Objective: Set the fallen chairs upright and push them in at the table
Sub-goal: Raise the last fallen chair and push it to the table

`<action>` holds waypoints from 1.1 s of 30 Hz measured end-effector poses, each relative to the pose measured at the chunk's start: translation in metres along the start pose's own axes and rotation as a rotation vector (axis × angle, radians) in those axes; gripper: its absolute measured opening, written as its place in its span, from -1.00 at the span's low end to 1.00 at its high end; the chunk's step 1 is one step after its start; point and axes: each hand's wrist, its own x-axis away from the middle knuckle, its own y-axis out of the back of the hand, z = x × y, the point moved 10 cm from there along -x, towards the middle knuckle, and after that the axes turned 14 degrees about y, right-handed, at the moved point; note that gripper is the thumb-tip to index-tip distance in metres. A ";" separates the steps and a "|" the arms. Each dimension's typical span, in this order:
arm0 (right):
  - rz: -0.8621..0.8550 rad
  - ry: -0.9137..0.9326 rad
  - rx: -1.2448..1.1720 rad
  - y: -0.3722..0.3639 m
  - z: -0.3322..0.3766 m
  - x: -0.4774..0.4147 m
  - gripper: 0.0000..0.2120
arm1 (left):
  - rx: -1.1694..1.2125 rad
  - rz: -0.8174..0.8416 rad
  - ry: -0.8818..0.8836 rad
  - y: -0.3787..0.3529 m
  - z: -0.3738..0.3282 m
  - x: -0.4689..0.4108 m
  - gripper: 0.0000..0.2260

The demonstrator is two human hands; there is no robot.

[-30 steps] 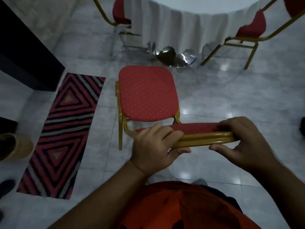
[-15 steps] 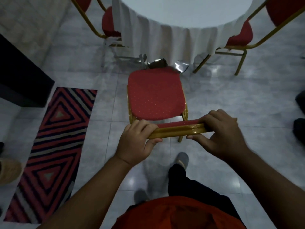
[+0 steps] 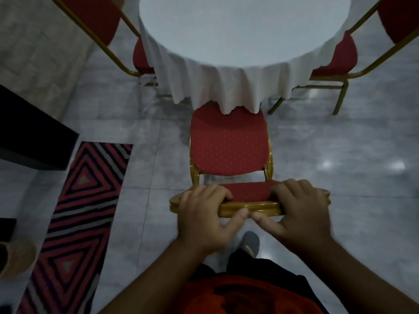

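Note:
A red-cushioned chair (image 3: pixel 229 146) with a gold metal frame stands upright in front of me. The front edge of its seat lies under the hanging white cloth of the round table (image 3: pixel 242 37). My left hand (image 3: pixel 206 214) grips the left part of the chair's backrest top, fingers over the red pad, thumb on the gold rail. My right hand (image 3: pixel 299 209) grips the right part of the same rail. The two thumbs almost touch at the middle.
Two more red chairs stand upright at the table, one at the left (image 3: pixel 140 55) and one at the right (image 3: pixel 335 57). A striped red rug (image 3: pixel 77 214) lies on the shiny tile floor to my left, beside a dark cabinet (image 3: pixel 31 137). My shoe (image 3: pixel 250 243) shows below the chair.
The chair has slid forward across the floor with both hands on its backrest, and its seat front now sits under the tablecloth. My hands have moved closer together on the rail.

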 end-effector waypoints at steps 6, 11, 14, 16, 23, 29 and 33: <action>-0.045 -0.052 0.028 -0.008 -0.009 -0.025 -0.34 | 0.009 -0.126 -0.022 0.007 0.006 -0.038 -0.67; -0.052 -0.112 0.020 -0.014 -0.015 -0.054 -0.51 | 0.023 -0.141 -0.019 0.015 0.014 -0.073 -0.67; -0.090 -0.155 -0.010 -0.014 -0.019 -0.070 -0.67 | -0.004 -0.148 -0.034 0.017 0.017 -0.088 -0.68; -0.086 -0.170 0.011 -0.016 -0.022 -0.077 -0.68 | -0.023 -0.145 -0.043 0.016 0.019 -0.096 -0.69; -0.096 -0.175 0.029 -0.021 -0.029 -0.090 -0.67 | -0.022 -0.148 -0.062 0.016 0.020 -0.113 -0.71; -0.091 -0.190 0.036 -0.023 -0.035 -0.101 -0.66 | -0.023 -0.116 -0.044 0.016 0.022 -0.127 -0.72; -0.090 -0.184 0.047 -0.022 -0.036 -0.101 -0.65 | -0.024 -0.104 -0.052 0.013 0.022 -0.128 -0.75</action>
